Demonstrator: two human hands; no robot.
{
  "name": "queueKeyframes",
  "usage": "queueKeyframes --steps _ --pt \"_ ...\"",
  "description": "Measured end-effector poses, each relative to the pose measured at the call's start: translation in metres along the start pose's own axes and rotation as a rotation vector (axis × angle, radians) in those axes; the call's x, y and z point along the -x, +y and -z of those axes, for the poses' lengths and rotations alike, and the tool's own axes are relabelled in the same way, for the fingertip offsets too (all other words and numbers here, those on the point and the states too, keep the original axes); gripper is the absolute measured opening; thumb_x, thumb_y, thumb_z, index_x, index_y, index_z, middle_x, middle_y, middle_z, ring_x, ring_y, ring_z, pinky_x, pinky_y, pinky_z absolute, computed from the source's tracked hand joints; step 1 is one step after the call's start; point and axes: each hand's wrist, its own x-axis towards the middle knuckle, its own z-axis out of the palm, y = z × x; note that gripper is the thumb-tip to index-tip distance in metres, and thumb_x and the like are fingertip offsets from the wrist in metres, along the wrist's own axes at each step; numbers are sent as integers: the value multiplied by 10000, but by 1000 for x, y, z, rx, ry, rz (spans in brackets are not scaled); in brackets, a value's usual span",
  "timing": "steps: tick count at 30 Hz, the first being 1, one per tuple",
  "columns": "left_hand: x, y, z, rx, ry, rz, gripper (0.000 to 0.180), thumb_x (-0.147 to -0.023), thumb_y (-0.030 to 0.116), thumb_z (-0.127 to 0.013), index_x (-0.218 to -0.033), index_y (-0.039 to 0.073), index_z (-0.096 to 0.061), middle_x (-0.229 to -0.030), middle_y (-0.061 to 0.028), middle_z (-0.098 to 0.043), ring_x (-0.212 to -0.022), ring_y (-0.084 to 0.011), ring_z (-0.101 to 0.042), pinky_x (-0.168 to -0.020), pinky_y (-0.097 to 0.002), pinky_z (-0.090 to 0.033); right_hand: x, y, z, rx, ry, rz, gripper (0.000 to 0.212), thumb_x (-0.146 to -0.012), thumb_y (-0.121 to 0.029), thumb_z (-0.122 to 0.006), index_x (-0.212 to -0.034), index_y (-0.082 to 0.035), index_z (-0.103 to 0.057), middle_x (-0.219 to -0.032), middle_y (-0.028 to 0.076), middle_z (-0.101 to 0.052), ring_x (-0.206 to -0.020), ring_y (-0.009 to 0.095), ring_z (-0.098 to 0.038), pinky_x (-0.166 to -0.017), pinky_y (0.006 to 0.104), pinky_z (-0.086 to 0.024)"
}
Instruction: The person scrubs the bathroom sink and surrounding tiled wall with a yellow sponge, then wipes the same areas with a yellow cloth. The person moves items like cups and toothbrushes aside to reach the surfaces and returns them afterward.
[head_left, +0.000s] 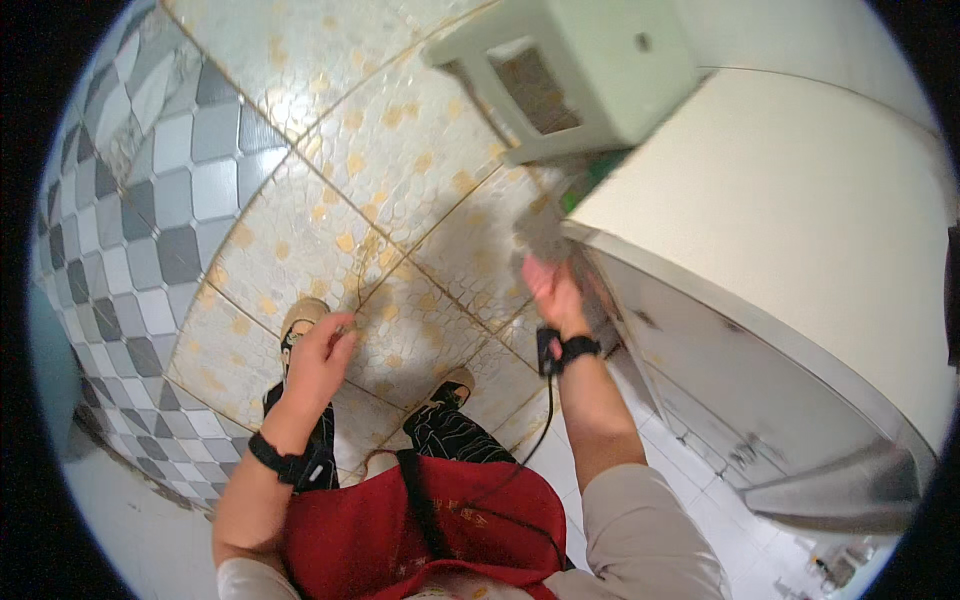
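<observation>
My left hand [322, 358] hangs over the floor above my left shoe, its fingers loosely curled and the thumb apart from them. Nothing shows in it. My right hand [556, 292] reaches forward beside the near corner of a pale worktop [770, 210]. Motion blurs its fingers. A grey blurred patch [540, 232] lies just beyond the fingertips; whether it is a thing in the hand or something behind it, I cannot tell. Black straps circle both wrists, the right one [578, 348] with a small black device and a cable running down to me.
A pale green plastic stool [620, 75] stands ahead, against the worktop's far end. Something green [585, 190] shows beneath the worktop corner. Metal panels [700, 350] form the worktop's side at right. Grey and white checked tiles [180, 200] cover the left side. I wear a red apron [350, 520].
</observation>
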Motion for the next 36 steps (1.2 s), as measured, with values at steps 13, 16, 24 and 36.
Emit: queueKeyframes --steps 13,16,24,36 --pt "207 85 125 154 113 268 308 -924 333 -512 -1049 54 -544 -891 -65 -587 -616 -163 -598 -515 -274 -468 413 -38 97 609 136 -220 368 -849 -345 -600 -966 3 -585 -840 113 -622 -763 258 -633 -618 360 -508" --pt "224 118 133 151 73 202 301 -915 345 -525 -1033 68 -540 -869 -66 -584 -604 -165 -604 -490 -279 -461 447 -56 119 819 48 -81 322 -859 -329 -559 -819 -16 -625 -775 96 -623 -648 211 -596 -557 345 -481" --pt "239 282 118 121 -128 -53 321 -908 328 -525 -1079 58 -510 -950 -109 -593 -652 -219 -625 -501 -287 -488 519 -45 245 1058 109 574 258 -906 -200 -490 -724 -55 -602 -746 78 -599 -610 194 -547 -503 342 -430" --pt "224 403 101 -601 -724 -452 338 -912 236 -544 -1145 -9 -544 -927 -100 -633 -699 -156 -605 -598 -283 -482 677 172 209 1521 722 153 169 -801 -147 -554 -787 -21 -666 -807 130 -631 -747 294 -610 -632 427 -501"
